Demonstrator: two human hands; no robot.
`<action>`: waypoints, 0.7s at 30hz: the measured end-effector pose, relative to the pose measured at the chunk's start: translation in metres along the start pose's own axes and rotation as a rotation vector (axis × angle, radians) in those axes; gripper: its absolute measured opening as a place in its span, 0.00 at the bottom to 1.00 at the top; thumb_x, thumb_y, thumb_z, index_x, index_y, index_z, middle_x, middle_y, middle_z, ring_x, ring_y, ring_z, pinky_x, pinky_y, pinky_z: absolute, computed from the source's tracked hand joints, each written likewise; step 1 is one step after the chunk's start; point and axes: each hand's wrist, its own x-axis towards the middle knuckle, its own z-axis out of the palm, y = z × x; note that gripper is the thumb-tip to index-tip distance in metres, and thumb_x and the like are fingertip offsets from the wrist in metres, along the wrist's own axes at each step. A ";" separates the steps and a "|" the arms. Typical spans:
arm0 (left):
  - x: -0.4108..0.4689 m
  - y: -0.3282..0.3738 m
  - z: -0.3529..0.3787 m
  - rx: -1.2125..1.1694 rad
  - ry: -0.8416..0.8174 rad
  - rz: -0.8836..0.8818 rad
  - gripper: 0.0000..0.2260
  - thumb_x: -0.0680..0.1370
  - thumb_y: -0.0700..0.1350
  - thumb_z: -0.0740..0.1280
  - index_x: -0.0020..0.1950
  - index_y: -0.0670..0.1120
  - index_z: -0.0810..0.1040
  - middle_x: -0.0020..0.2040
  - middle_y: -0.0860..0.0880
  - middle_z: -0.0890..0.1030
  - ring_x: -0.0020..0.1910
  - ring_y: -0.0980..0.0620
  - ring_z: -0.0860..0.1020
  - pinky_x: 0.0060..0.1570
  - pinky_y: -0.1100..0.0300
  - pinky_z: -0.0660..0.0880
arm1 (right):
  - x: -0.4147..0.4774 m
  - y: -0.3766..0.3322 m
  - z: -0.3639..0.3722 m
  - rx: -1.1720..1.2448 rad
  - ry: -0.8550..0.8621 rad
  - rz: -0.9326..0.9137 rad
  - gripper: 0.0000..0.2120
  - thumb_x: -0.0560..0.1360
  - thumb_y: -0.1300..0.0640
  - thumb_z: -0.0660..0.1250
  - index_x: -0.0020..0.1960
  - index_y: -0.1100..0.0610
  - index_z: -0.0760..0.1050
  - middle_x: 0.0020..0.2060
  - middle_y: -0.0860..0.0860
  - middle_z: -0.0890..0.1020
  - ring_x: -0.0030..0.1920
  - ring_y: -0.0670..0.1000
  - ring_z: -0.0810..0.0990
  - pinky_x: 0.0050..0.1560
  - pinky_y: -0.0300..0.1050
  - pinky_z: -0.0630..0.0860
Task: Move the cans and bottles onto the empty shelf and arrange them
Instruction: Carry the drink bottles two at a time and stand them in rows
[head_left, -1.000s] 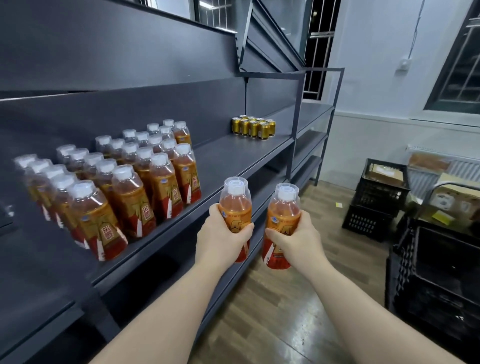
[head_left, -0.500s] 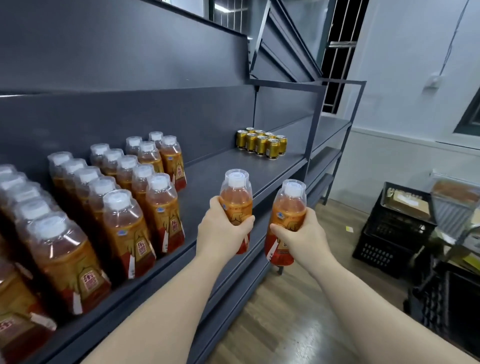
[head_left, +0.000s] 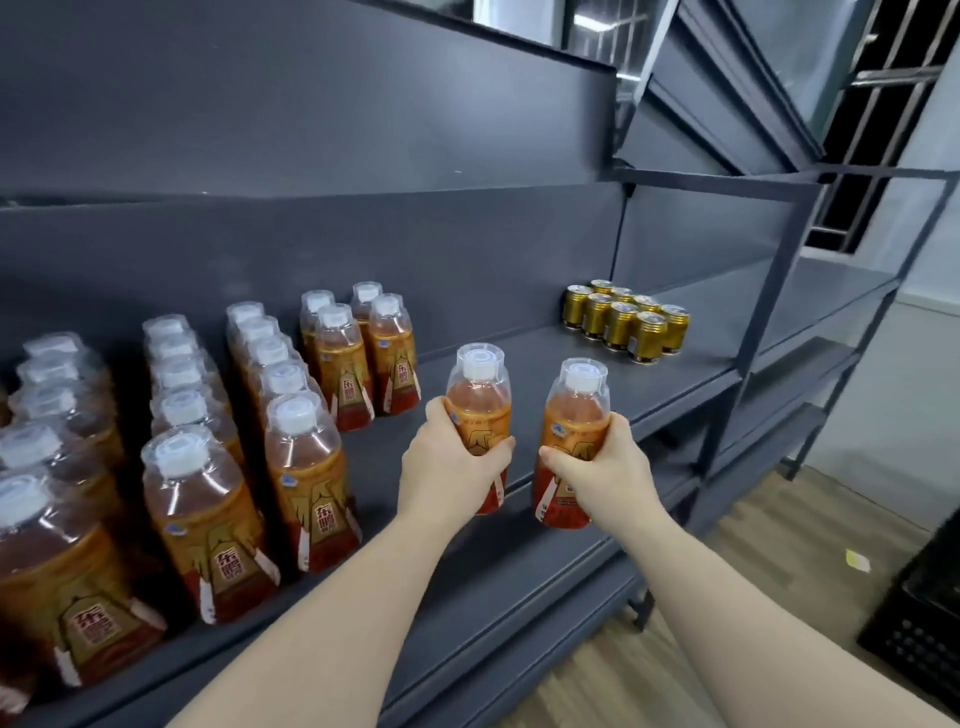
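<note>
Bottles of amber drink, two of them, are in our hands at the front edge of the grey shelf (head_left: 561, 379), and as far as we can tell they are not yet set down. Our left hand (head_left: 449, 470) wraps fingers and thumb round the label of the left bottle (head_left: 479, 402). Our right hand (head_left: 605, 470) grips the right bottle (head_left: 577, 415) the same way. We hold both upright, caps up, near each other but apart, probably so they can go down as a pair.

To the left, rows of bottles (head_left: 291, 415) stand on the shelf, running front to back. The rows nearest our hands are short, with bottles only at the back. The bare space in front of them looks like the place for these two.

Further right, well apart, a block of gold cans (head_left: 626, 325) stands towards the back, seemingly kept separate by kind.
</note>
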 end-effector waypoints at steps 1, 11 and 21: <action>0.004 0.003 0.003 0.006 0.027 -0.019 0.30 0.72 0.61 0.74 0.68 0.53 0.65 0.59 0.52 0.77 0.57 0.49 0.78 0.53 0.54 0.76 | 0.012 0.000 0.000 0.009 -0.035 -0.013 0.27 0.71 0.46 0.76 0.62 0.46 0.64 0.54 0.45 0.77 0.54 0.49 0.77 0.52 0.46 0.74; 0.035 0.012 0.013 0.073 0.290 -0.228 0.34 0.72 0.61 0.74 0.71 0.51 0.62 0.62 0.51 0.77 0.61 0.47 0.77 0.60 0.49 0.77 | 0.099 -0.009 0.020 0.054 -0.306 -0.157 0.25 0.72 0.48 0.75 0.60 0.47 0.64 0.51 0.44 0.76 0.51 0.48 0.77 0.50 0.44 0.73; 0.075 -0.027 0.009 0.094 0.409 -0.352 0.31 0.72 0.59 0.74 0.68 0.51 0.65 0.59 0.51 0.78 0.58 0.49 0.77 0.55 0.53 0.77 | 0.140 -0.017 0.093 0.074 -0.480 -0.186 0.27 0.72 0.50 0.76 0.64 0.49 0.64 0.50 0.43 0.74 0.50 0.46 0.75 0.48 0.41 0.72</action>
